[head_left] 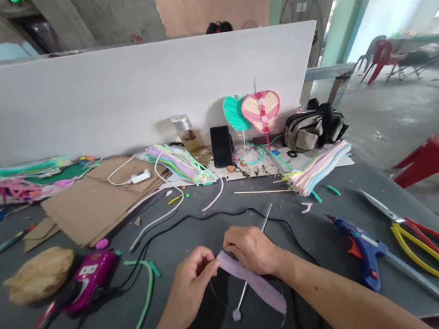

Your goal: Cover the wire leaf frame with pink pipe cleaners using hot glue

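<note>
My left hand (190,278) and my right hand (252,250) hold a flat lilac strip (253,281) between them over the grey table (195,230). The left fingers pinch its upper end, and the right fingers press on it from above. Beneath the strip lies a thin transparent wire loop (249,300). A white stick (251,258) with a lilac ball tip (237,315) crosses that loop and passes under my right hand. A black cord (209,216) curves around both hands. To my right lies a blue hot glue gun (364,249).
Yellow-and-red scissors (424,248) and a magenta glue gun (92,278) lie on either side. Cardboard sheets (94,204), pastel strip bundles (318,169), a standing phone (221,146) and heart-shaped craft pieces (261,112) sit farther back against a white partition (118,96).
</note>
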Motion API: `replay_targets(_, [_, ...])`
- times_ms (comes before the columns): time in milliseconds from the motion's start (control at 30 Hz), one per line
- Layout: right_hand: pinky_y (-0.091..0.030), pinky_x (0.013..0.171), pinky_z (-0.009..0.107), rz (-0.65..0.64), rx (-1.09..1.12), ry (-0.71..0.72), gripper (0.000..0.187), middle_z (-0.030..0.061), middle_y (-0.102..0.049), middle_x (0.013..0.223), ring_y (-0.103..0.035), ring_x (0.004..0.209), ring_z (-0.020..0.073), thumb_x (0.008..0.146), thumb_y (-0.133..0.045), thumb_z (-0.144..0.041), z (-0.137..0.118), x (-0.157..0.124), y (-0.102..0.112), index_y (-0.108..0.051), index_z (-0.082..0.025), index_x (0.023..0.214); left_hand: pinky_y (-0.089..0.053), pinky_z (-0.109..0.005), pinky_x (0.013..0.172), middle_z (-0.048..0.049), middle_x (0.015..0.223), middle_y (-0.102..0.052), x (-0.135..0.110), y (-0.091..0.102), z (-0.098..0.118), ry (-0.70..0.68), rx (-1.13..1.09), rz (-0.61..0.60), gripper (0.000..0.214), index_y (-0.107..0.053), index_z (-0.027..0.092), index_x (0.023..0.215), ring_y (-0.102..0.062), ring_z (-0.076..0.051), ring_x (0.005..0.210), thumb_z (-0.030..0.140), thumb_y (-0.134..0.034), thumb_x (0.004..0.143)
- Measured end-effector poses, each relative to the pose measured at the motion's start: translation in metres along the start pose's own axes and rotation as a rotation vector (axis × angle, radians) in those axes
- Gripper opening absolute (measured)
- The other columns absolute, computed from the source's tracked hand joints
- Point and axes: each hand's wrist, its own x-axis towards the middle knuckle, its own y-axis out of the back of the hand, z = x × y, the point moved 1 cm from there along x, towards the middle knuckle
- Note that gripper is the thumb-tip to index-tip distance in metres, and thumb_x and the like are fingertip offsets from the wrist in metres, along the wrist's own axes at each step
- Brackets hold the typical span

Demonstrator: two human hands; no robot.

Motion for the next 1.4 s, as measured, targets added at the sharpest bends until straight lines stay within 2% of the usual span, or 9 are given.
replay_targets(200, [-0.039,0.072,0.025,-0.008,0.0,-0.015,0.016,0.0021,-0.063,0.084,-0.058,0.078,0.0159,0.094,-0.051,-0.009,0.002,0.0,0.001,-0.055,-0.021,0.083,-0.04,-0.029,0.064,0.001,0.067,-0.055,0.001,0.0,-0.001,-0.002,0.012,-0.019,0.032,-0.055,0.021,0.071,-0.05,-0.017,0.065,0.05,-0.059,0.086])
replay_targets(433, [-0.039,0.073,0.025,0.003,-0.001,-0.03,0.016,0.0017,-0.063,0.084,-0.058,0.078,0.0157,0.094,-0.051,-0.01,0.002,0.001,0.001,-0.055,-0.021,0.083,-0.045,-0.028,0.065,0.0007,0.071,-0.062,-0.001,-0.005,-0.007,-0.052,-0.077,0.008,0.025,-0.063,0.021,0.089,-0.058,-0.018,0.067,0.045,-0.062,0.086])
replay_targets(800, [-0.033,0.067,0.026,-0.039,-0.088,-0.02,0.014,0.0014,-0.065,0.084,-0.056,0.073,0.0147,0.093,-0.054,-0.01,0.002,0.002,-0.002,-0.057,-0.02,0.084,-0.046,-0.029,0.066,0.0006,0.069,-0.063,-0.001,-0.006,-0.004,-0.065,-0.005,0.014,0.023,-0.061,0.022,0.077,-0.06,-0.018,0.067,0.043,-0.061,0.086])
replay_targets(1000, [-0.032,0.066,0.027,-0.054,-0.154,0.004,0.013,0.0005,-0.064,0.081,-0.054,0.071,0.0149,0.092,-0.055,-0.012,0.002,0.001,-0.004,-0.057,-0.021,0.083,-0.043,-0.028,0.062,0.0003,0.066,-0.062,-0.001,-0.004,0.002,-0.012,0.035,-0.011,0.027,-0.058,0.022,0.072,-0.056,-0.018,0.063,0.047,-0.059,0.083])
replay_targets(1200, [-0.032,0.067,0.027,-0.05,-0.153,0.0,0.013,0.0011,-0.064,0.083,-0.055,0.072,0.0152,0.094,-0.054,-0.012,0.002,0.001,-0.003,-0.057,-0.021,0.085,-0.037,-0.027,0.053,-0.0002,0.066,-0.064,0.004,-0.003,0.004,0.089,-0.022,-0.046,0.036,-0.06,0.021,0.078,-0.049,-0.015,0.053,0.057,-0.059,0.08])
replay_targets(1400, [-0.031,0.066,0.026,-0.035,-0.156,0.009,0.013,0.0004,-0.063,0.082,-0.053,0.071,0.0147,0.095,-0.054,-0.012,0.003,0.001,-0.004,-0.057,-0.021,0.085,-0.04,-0.028,0.061,-0.0017,0.062,-0.065,0.01,-0.001,0.01,0.077,0.039,-0.05,0.033,-0.063,0.019,0.074,-0.056,-0.017,0.06,0.052,-0.058,0.079])
